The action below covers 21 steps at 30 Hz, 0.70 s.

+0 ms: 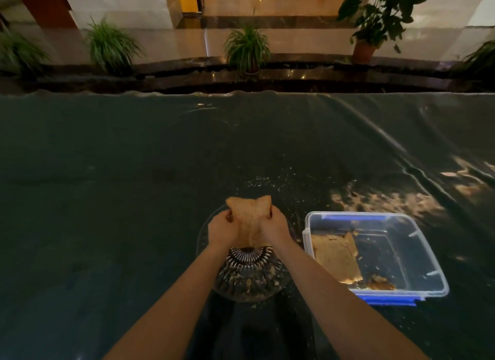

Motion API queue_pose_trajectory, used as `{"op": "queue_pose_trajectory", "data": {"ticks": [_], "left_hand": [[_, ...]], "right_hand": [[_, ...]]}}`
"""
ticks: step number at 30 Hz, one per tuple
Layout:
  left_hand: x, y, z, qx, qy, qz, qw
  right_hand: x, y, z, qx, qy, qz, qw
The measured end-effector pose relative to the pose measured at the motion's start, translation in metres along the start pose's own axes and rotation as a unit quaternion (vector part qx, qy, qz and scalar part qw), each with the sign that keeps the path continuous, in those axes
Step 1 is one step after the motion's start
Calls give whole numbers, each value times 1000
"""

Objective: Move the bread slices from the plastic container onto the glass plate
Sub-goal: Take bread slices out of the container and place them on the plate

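A tan bread slice hangs above the patterned glass plate, sagging in the middle. My left hand pinches its left edge and my right hand pinches its right edge. The plate shows crumbs on its near half; its far half is hidden by the slice and my hands. To the right stands a clear plastic container with a blue lid under it. Another bread slice lies flat in the container's left part, with broken bits at its near edge.
A dark shiny plastic sheet covers the table, with creases at the right. Crumbs are scattered beyond the plate. Behind the table's far edge runs a dark ledge with several potted plants.
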<state>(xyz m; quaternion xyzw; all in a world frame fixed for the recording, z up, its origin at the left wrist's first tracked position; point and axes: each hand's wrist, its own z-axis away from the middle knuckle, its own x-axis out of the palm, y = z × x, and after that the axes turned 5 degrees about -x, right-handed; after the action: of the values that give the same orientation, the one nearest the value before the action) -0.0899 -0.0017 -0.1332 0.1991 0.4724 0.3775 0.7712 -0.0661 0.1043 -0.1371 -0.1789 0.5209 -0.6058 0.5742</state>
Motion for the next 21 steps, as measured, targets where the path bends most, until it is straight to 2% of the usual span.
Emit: {"op": "queue_pose_trajectory", "data": {"ticks": [8, 14, 21], "left_hand": [[16, -21, -32, -2, -44, 2, 999], [19, -39, -39, 11, -42, 22, 999], [17, -35, -37, 4, -52, 21, 998]], "right_hand": [[25, 31, -31, -15, 2, 67, 998], [25, 40, -31, -21, 27, 59, 998], [19, 50, -40, -22, -10, 60, 998]]}}
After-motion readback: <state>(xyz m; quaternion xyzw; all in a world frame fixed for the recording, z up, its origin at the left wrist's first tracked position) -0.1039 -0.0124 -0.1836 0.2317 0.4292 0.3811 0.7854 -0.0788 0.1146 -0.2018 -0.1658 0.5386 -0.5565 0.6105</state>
